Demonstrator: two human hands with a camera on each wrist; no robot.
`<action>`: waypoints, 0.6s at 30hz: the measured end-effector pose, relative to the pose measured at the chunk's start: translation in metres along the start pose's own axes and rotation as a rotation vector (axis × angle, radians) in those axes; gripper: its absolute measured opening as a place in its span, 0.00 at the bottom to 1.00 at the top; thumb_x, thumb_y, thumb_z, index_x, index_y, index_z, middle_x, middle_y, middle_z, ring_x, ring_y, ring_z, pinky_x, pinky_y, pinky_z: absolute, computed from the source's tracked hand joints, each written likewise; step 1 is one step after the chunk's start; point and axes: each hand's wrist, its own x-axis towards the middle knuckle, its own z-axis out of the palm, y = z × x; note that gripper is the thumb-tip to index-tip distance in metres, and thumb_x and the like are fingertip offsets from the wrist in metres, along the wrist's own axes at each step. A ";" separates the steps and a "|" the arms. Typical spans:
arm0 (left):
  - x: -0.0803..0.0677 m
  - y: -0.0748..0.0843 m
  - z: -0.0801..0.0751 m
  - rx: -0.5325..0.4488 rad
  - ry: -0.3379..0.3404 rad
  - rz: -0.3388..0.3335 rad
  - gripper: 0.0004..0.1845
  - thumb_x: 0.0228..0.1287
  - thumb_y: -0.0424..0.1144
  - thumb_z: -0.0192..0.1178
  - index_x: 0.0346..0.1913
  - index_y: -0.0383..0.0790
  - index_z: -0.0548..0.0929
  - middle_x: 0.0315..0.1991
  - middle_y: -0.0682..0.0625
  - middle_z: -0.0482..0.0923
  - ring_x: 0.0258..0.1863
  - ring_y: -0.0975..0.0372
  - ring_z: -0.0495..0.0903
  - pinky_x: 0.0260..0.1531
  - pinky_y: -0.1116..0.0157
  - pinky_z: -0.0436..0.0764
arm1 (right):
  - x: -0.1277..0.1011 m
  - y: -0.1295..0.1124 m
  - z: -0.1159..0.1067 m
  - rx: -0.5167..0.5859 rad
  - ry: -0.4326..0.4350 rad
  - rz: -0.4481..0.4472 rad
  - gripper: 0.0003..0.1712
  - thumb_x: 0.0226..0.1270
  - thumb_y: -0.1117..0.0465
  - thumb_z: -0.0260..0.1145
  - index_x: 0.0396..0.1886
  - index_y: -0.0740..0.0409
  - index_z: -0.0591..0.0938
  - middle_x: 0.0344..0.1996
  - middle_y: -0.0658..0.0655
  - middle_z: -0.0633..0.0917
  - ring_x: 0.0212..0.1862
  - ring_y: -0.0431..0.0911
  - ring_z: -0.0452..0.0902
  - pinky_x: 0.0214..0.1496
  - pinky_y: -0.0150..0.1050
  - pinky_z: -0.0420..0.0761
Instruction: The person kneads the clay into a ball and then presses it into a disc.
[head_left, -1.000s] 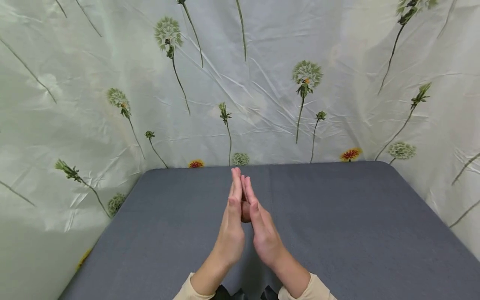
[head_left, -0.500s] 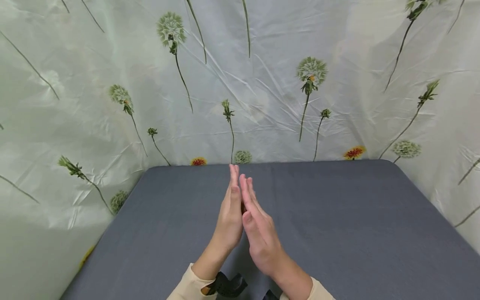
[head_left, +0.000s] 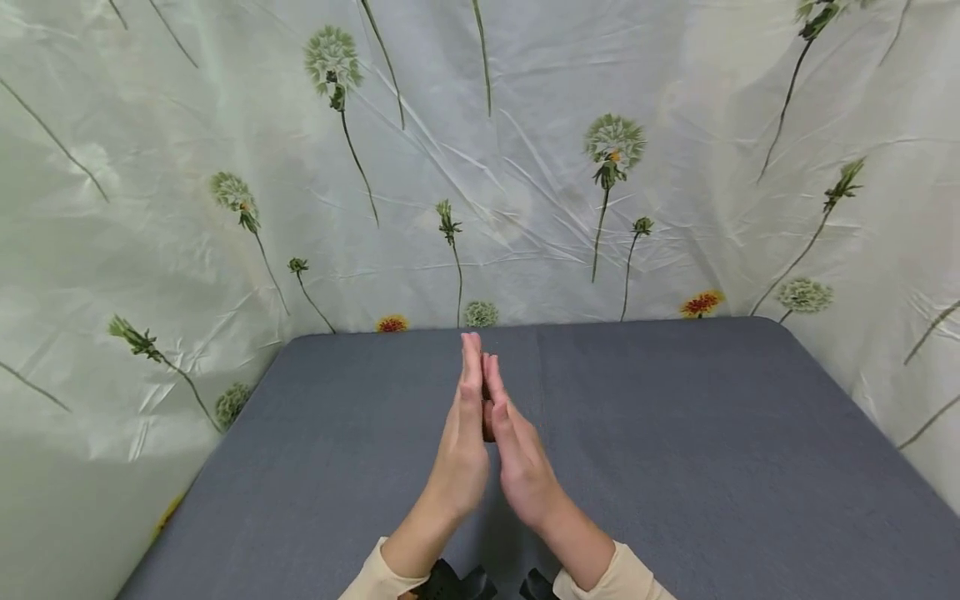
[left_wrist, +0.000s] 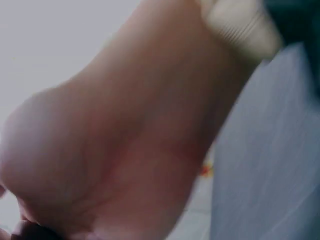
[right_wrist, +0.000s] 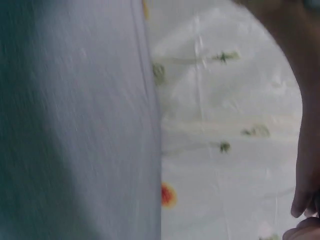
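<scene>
grey table (head_left: 675,433), dandelion-print white backdrop (head_left: 225,125)

- The left hand (head_left: 461,462) and right hand (head_left: 525,471) meet palm to palm over the middle of the surface (head_left: 712,467).
- Their fingers (head_left: 472,367) point toward its far edge.
- A printed sheet (head_left: 525,167) hangs behind the surface and along both its sides.

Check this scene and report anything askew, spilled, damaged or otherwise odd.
Nothing stands out. The left hand and right hand are pressed palm to palm, fingers straight, above the grey table. No spill or damage shows on it. The floral backdrop is creased, nothing more.
</scene>
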 end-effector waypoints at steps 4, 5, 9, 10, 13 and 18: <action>0.008 -0.005 -0.015 -0.072 0.048 -0.021 0.36 0.86 0.66 0.17 0.88 0.57 0.33 0.89 0.61 0.35 0.89 0.59 0.39 0.85 0.40 0.43 | -0.006 -0.007 0.014 -0.001 -0.030 -0.031 0.32 0.93 0.57 0.31 0.89 0.56 0.44 0.89 0.52 0.46 0.89 0.49 0.37 0.83 0.22 0.45; 0.010 -0.007 -0.017 -0.096 0.046 -0.034 0.38 0.85 0.67 0.17 0.88 0.57 0.32 0.89 0.61 0.35 0.89 0.59 0.38 0.86 0.40 0.42 | -0.007 -0.010 0.016 -0.012 -0.030 -0.041 0.32 0.93 0.58 0.32 0.90 0.55 0.45 0.90 0.50 0.46 0.90 0.48 0.36 0.84 0.22 0.44; 0.012 -0.015 -0.017 -0.195 -0.026 -0.095 0.42 0.83 0.71 0.16 0.88 0.54 0.29 0.90 0.56 0.32 0.89 0.54 0.42 0.86 0.41 0.43 | -0.007 -0.019 0.013 -0.092 -0.009 -0.126 0.32 0.92 0.60 0.33 0.90 0.55 0.47 0.90 0.51 0.47 0.90 0.47 0.33 0.86 0.27 0.38; 0.012 -0.016 -0.014 -0.199 -0.051 -0.104 0.42 0.83 0.70 0.15 0.88 0.53 0.29 0.90 0.56 0.31 0.89 0.53 0.45 0.86 0.40 0.42 | -0.006 -0.021 0.010 -0.113 0.006 -0.152 0.32 0.92 0.60 0.33 0.89 0.56 0.48 0.89 0.52 0.48 0.90 0.47 0.33 0.87 0.28 0.37; 0.007 -0.016 -0.001 -0.174 -0.107 -0.103 0.38 0.86 0.65 0.14 0.88 0.50 0.29 0.90 0.54 0.33 0.88 0.51 0.49 0.85 0.38 0.39 | 0.000 -0.021 -0.004 -0.165 0.052 -0.206 0.32 0.92 0.59 0.30 0.89 0.61 0.50 0.89 0.56 0.51 0.90 0.46 0.35 0.88 0.29 0.37; -0.005 -0.008 0.019 -0.060 -0.144 -0.061 0.33 0.90 0.55 0.16 0.87 0.48 0.28 0.89 0.54 0.30 0.89 0.55 0.34 0.84 0.35 0.36 | 0.007 -0.010 -0.024 -0.084 0.089 -0.073 0.33 0.93 0.53 0.26 0.89 0.59 0.52 0.88 0.54 0.53 0.88 0.45 0.45 0.82 0.23 0.54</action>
